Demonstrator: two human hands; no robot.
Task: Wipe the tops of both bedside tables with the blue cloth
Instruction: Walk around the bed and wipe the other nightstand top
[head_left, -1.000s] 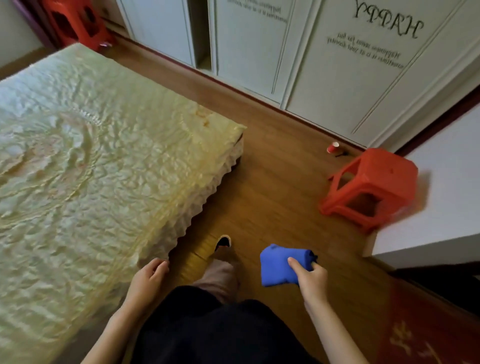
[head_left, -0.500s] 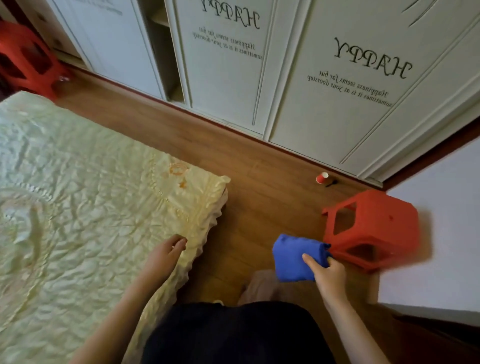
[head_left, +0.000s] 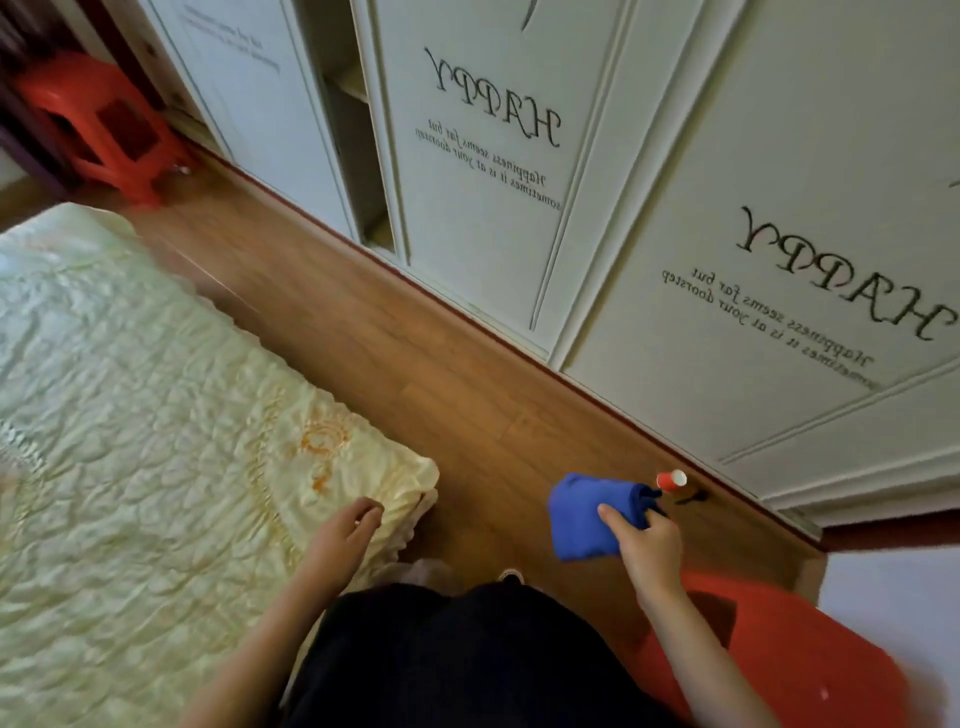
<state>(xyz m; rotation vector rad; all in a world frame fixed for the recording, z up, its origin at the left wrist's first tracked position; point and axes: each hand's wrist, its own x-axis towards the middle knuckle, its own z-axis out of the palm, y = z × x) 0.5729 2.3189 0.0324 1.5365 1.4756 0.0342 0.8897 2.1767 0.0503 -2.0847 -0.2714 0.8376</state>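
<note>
A: Where's the cloth?
B: We've got the blue cloth (head_left: 589, 514) pinched in our right hand (head_left: 649, 543), fingers closed on it, above the floor (head_left: 441, 374). Left hand (head_left: 340, 535) loosely curled, empty, at the bed (head_left: 156, 415) corner.
A: Progress?
B: No bedside tables in view; wiping prob. not finished.

Right hand (head_left: 647, 540) clenched; left hand (head_left: 345, 530) loosely curled.
</note>
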